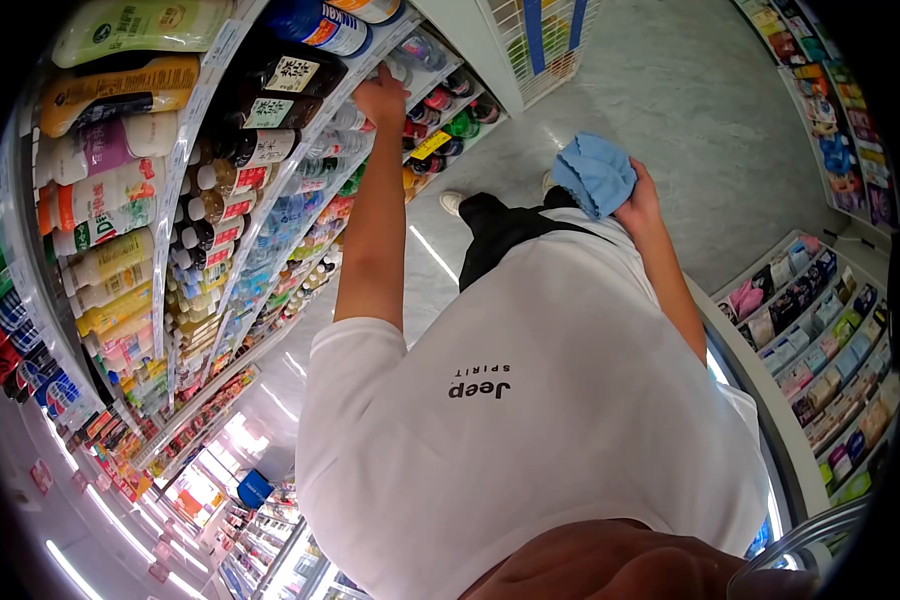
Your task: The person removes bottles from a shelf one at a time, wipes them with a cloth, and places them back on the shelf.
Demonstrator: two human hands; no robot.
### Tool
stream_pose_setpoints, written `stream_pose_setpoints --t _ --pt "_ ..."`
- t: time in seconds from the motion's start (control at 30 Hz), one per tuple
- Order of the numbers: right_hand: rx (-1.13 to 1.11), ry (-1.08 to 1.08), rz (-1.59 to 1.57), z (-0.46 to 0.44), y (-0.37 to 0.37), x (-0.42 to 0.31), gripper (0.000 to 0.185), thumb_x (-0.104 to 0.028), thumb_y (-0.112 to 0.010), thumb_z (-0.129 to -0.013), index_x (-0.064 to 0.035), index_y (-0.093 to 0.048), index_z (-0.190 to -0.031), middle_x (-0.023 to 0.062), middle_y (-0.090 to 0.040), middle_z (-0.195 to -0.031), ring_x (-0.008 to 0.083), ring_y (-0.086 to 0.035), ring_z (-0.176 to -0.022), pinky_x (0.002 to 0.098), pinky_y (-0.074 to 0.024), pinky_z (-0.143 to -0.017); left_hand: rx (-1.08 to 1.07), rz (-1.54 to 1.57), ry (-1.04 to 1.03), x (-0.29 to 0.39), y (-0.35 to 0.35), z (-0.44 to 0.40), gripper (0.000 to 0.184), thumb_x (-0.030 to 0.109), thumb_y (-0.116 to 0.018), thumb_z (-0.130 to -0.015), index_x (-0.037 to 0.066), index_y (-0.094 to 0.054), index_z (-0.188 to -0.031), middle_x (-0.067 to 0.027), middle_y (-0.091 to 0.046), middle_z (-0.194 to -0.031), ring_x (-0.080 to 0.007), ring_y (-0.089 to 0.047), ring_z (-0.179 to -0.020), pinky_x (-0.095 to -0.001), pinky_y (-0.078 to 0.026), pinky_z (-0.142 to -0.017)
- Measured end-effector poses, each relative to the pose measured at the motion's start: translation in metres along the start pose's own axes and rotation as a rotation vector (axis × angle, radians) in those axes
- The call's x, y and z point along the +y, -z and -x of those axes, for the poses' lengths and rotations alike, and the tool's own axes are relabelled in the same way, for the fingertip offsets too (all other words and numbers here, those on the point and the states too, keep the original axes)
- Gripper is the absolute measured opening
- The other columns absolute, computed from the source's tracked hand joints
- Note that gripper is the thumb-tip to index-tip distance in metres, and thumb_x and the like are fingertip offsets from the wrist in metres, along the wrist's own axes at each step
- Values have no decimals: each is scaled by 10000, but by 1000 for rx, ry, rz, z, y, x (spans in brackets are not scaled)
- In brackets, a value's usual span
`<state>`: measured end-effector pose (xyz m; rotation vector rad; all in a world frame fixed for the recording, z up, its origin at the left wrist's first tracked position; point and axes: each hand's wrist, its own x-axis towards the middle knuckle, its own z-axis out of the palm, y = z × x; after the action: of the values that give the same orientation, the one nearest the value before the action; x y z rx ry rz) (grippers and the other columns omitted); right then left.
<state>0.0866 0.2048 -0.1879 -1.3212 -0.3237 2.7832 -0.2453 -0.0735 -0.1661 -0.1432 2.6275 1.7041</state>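
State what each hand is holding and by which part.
The right hand holds a blue cloth by its right edge. The left hand is among shelved bottles; its grip cannot be told.

a shiny grey floor (710, 110), a white wire panel (556, 84), and long strip lights (120, 522) across a pale ceiling (75, 520).

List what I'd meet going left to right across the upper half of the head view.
Orange bottle → dark bottle with a cream label → left hand → pale shoe → blue cloth in the right hand → pink package.
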Motion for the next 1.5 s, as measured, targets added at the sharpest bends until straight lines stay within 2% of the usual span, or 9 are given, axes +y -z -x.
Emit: stream_pose_setpoints --t 0.13,0.23,0.33,0.53,0.73,0.93,1.03,1.23,1.5 --pt "15 -4 3 2 -4 0 469 -273 -354 -1022 60 -508 -1315 197 -582 -1327 332 -571 -1218 443 -429 -1085 12 -3 -75 6 2 17 451 260 -631 -930 -78 -508 -1202 -119 -656 -616 -243 -642 -509 -372 -508 -471" --pt "5 -22 -11 0 -4 0 470 -275 -356 -1021 58 -512 -1312 198 -586 -1322 333 -573 -1217 443 -429 -1086 140 -350 -242 -10 5 17 576 335 -660 -896 -39 -460 -1287 -112 -674 -653 -298 -663 -583 -444 -516 -572" --pt "7 -14 -11 0 -1 1 472 -279 -356 -1021 58 -514 -1311 199 -588 -1321 333 -574 -1216 443 -427 -1089 163 -430 -199 -14 7 21 628 384 -684 -866 -16 -465 -1298 -100 -684 -684 -335 -672 -655 -488 -504 -651" --pt "3 -15 6 -1 -1 1 476 -284 -355 -1020 57 -514 -1312 198 -589 -1320 334 -574 -1217 445 -425 -1090 117 -513 -221 -5 17 36 526 399 -704 -865 83 -553 -1257 -101 -679 -779 -320 -666 -691 -479 -505 -652" --pt "-3 -46 -23 3 -6 2 455 -267 -375 -1026 52 -505 -1324 188 -579 -1334 322 -572 -1222 439 -426 -1094 295 -528 -545 -20 16 39 399 324 -731 -855 133 -639 -1193 -101 -555 -1183 -278 -646 -747 -440 -511 -660" --pt "-15 -37 -2 -3 -3 3 457 -264 -372 -1026 60 -505 -1319 191 -582 -1329 324 -574 -1219 439 -428 -1091 151 -520 -362 6 16 61 381 311 -727 -860 138 -646 -1189 -77 -568 -1229 -270 -640 -920 -437 -523 -731" --pt "-33 -32 -12 -4 0 3 456 -264 -372 -1026 60 -508 -1316 191 -585 -1324 324 -576 -1215 438 -430 -1090 332 -704 -748 -11 17 54 357 331 -701 -889 140 -644 -1186 -111 -596 -1234 -288 -667 -851 -443 -527 -719" --pt "-30 -49 -5 -3 -1 3 450 -265 -376 -1025 57 -519 -1304 191 -592 -1315 323 -581 -1209 439 -436 -1084 187 -363 -504 -17 14 55 391 220 -719 -888 60 -623 -1231 -166 -629 -1241 -339 -674 -1001 -405 -577 -745" --pt "-20 -47 2 -5 -2 4 448 -271 -376 -1025 47 -521 -1305 178 -593 -1318 321 -578 -1213 440 -433 -1087 192 -201 -581 -6 21 69 376 80 -715 -869 21 -609 -1224 -194 -625 -1251 -311 -662 -1041 -380 -566 -794"
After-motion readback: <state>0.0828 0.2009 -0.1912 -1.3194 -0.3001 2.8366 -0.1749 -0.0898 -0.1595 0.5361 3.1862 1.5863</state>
